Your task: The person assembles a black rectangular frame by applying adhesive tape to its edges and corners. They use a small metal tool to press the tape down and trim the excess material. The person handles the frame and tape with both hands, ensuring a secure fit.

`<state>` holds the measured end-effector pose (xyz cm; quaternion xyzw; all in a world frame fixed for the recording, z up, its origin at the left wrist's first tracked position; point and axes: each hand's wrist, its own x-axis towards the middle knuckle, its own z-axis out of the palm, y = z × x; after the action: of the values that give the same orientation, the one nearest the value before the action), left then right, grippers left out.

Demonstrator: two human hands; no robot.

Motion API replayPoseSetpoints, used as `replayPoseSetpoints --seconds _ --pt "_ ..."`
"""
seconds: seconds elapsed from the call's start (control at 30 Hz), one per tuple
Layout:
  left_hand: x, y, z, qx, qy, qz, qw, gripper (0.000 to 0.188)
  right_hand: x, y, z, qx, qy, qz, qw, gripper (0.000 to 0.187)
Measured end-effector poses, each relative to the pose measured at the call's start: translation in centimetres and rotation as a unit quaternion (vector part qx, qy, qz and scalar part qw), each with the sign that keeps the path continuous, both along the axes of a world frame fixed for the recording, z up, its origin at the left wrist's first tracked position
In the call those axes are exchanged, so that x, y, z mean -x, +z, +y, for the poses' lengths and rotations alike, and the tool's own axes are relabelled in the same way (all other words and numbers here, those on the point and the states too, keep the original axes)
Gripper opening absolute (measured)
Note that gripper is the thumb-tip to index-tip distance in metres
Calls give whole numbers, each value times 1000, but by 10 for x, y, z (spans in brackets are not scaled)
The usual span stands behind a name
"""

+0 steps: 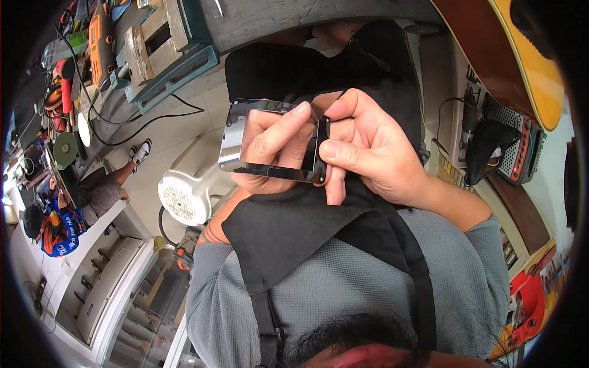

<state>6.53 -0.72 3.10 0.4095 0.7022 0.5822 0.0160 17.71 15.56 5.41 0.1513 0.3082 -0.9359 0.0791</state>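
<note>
Held up in front of my dark apron (392, 67) is a glossy black rectangular frame (270, 170) with an open middle and small holes at its corners. My right hand (380, 150) pinches the frame's right end, with the thumb on the near face and the other fingers bent around the edge. Coming from below and behind it, my left hand (270, 142) shows its fingers through the opening, curled toward the right end. Part of the left palm is hidden behind the frame. Whether anything small lies between the fingertips cannot be made out.
A green vise (178, 76) with wooden jaw pieces is on the workbench (264, 21) ahead. An orange power tool (98, 46) and trailing cables lie left. A white plastic stool (184, 196) stands by my left arm. A guitar (515, 67) juts in upper right; another person (67, 224) sits far left.
</note>
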Motion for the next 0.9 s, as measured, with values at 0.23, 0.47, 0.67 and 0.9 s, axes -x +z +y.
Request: replayPoseSetpoints --seconds 0.23,0.47,0.67,0.9 --pt "13 -12 3 -47 -69 -64 994 40 0 -1 2 15 -5 4 1000 37" --pt "14 -10 0 -64 -88 -114 988 42 0 1 1 -2 9 -7 1000 37" --pt "8 -16 0 -96 -54 -89 990 42 2 3 1 4 14 -11 1000 38" --pt "15 -17 -10 -72 -40 -13 996 32 3 4 3 -15 -14 1 1000 39"
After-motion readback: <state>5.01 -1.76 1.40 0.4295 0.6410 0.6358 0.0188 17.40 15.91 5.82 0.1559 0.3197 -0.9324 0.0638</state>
